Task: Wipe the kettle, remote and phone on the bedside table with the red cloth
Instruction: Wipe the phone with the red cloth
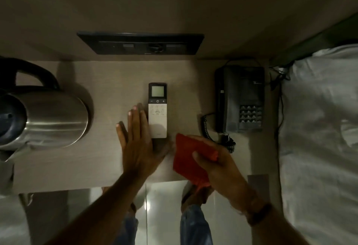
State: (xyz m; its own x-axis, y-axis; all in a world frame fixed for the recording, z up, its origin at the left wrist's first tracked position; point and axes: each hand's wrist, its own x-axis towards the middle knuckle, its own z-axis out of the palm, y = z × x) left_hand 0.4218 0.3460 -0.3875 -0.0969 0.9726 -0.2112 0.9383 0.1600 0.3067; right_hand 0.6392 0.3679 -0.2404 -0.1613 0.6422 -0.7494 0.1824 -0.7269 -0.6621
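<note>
Two bare forearms are reaching in from the near edge over the bedside table [64, 171]. Flat and spread wide, the left hand [138, 144] is lying on the wood with its fingers running along the left side of the remote [157, 110], touching or just beside it; it is gripping nothing. Folded over the red cloth [190, 157], the right hand [215, 162] is pinching it between thumb and fingers, just near and right of the remote's near end.

Standing at the far left, the steel kettle [48, 117] is well apart from both hands. Sitting to the right, the black phone [241, 98] is trailing its coiled cord [206, 126] toward the cloth.

Trouble may be coming from that cord: a wide sweep with the cloth could be snagging it and dragging the handset. An unpinned remote could also be sliding away under the wipe, so the flat left hand probably needs to be closing on it.

Lying face up, the remote is running its long axis near to far, with its screen end pointing at the far wall and its plain end pointing toward the person.
</note>
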